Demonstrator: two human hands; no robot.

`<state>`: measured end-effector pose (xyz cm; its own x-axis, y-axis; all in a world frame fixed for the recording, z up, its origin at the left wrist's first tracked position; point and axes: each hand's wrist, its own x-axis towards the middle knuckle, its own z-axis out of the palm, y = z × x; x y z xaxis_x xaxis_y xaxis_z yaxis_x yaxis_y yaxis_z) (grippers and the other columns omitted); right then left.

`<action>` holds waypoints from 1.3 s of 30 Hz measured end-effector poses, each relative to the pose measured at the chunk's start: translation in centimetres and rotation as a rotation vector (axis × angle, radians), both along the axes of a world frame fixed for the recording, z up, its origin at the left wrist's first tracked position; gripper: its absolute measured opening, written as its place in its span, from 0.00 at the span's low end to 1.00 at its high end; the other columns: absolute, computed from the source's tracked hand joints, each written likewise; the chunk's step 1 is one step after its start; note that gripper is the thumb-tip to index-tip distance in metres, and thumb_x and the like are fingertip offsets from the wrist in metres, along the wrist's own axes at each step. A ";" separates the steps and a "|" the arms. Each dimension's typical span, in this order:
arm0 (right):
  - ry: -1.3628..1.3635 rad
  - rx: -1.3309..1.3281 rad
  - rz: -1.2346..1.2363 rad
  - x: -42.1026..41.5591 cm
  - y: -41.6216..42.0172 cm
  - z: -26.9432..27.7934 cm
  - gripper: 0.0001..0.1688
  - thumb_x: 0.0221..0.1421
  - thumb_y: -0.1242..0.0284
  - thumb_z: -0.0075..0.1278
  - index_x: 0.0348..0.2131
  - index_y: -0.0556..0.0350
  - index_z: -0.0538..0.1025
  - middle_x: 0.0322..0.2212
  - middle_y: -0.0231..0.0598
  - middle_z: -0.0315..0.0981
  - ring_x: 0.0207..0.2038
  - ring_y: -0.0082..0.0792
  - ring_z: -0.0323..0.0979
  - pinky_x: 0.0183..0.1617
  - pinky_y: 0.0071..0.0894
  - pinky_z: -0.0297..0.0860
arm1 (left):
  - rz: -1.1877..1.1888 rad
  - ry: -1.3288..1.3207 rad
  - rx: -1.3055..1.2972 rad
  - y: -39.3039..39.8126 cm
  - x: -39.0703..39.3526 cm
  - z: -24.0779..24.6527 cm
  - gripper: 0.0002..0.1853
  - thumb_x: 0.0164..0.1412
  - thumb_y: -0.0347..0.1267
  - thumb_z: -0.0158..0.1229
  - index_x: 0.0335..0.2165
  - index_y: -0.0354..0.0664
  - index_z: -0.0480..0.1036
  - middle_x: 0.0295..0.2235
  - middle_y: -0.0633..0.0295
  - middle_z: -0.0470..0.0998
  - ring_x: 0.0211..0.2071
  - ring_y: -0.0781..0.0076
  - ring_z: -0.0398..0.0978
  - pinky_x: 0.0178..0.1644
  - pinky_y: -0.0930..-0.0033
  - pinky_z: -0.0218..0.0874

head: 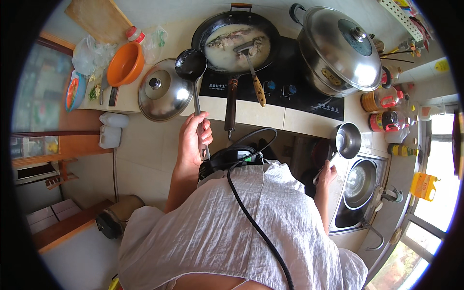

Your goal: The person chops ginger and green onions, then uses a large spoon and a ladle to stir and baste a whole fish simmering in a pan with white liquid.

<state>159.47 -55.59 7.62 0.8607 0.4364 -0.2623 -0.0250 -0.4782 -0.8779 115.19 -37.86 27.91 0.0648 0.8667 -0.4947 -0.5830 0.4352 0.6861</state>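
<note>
My left hand [192,139] grips the handle of a dark metal ladle [190,64], its bowl raised over the edge of a glass-and-steel lid [165,90]. Off to the right, my right hand [326,174] holds the handle of a small metal dipper [347,140] near the sink's corner. On the hob, a black wok [203,40] contains fish [232,37] in milky broth [226,59]. A spatula [253,69] with a patterned handle leans in the wok, its blade among the fish.
A large lidded steel pot [326,69] covers the right of the black hob [246,87]. Left are an orange basin [125,63], a knife [114,95] and chopped greens [95,92]. The sink [340,217] holds a metal basin [360,183]. Bottles [384,121] line the right. A black cable [250,217] crosses my shirt.
</note>
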 end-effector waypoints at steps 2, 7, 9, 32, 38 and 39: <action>-0.027 0.012 -0.005 2.2 0.1 -2.3 0.20 0.53 0.66 0.54 0.16 0.53 0.65 0.11 0.31 0.63 0.13 0.22 0.61 0.17 0.23 0.56 | 0.009 -0.001 0.006 -0.1 0.2 0.3 0.10 0.61 0.33 0.51 0.36 0.38 0.69 0.22 0.66 0.66 0.16 0.83 0.59 0.16 0.82 0.49; 0.021 0.087 -0.044 4.5 1.6 -3.8 0.20 0.51 0.65 0.56 0.17 0.54 0.65 0.12 0.31 0.63 0.13 0.23 0.60 0.17 0.25 0.57 | 0.042 0.006 0.003 -1.2 0.3 0.7 0.09 0.61 0.33 0.52 0.36 0.38 0.69 0.22 0.67 0.66 0.16 0.83 0.59 0.15 0.82 0.49; 0.030 0.111 -0.071 5.1 2.3 -4.2 0.19 0.51 0.65 0.56 0.19 0.54 0.65 0.13 0.32 0.64 0.13 0.23 0.61 0.17 0.25 0.58 | 0.043 -0.006 -0.001 -1.5 0.3 0.7 0.07 0.60 0.32 0.52 0.35 0.40 0.69 0.21 0.67 0.67 0.16 0.83 0.59 0.16 0.82 0.50; -0.744 -0.408 1.125 -23.8 27.9 14.6 0.34 0.54 0.73 0.45 0.59 0.57 0.55 0.49 0.64 0.59 0.38 0.62 0.73 0.41 0.50 0.72 | -0.011 0.036 -0.009 -2.4 -1.2 0.3 0.08 0.60 0.32 0.51 0.38 0.40 0.67 0.21 0.68 0.65 0.15 0.84 0.58 0.17 0.81 0.49; -0.676 0.022 1.024 -21.7 29.2 11.3 0.26 0.56 0.72 0.43 0.53 0.65 0.64 0.36 0.65 0.70 0.42 0.63 0.70 0.46 0.50 0.68 | 0.026 -0.009 -0.021 -2.7 -2.8 -0.8 0.08 0.59 0.34 0.55 0.35 0.44 0.66 0.23 0.68 0.65 0.16 0.84 0.59 0.18 0.80 0.51; -0.678 0.094 0.994 -21.7 29.3 11.6 0.25 0.56 0.72 0.43 0.52 0.66 0.66 0.34 0.64 0.72 0.41 0.62 0.71 0.46 0.50 0.68 | 0.037 -0.004 -0.027 -2.6 -3.0 -0.9 0.08 0.59 0.34 0.55 0.35 0.44 0.66 0.23 0.68 0.64 0.16 0.84 0.59 0.18 0.80 0.51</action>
<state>137.73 -26.25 19.21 0.0882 0.9796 0.1805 0.7971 0.0392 -0.6026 112.16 -40.48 26.97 0.0349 0.8550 -0.5174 -0.6019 0.4312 0.6721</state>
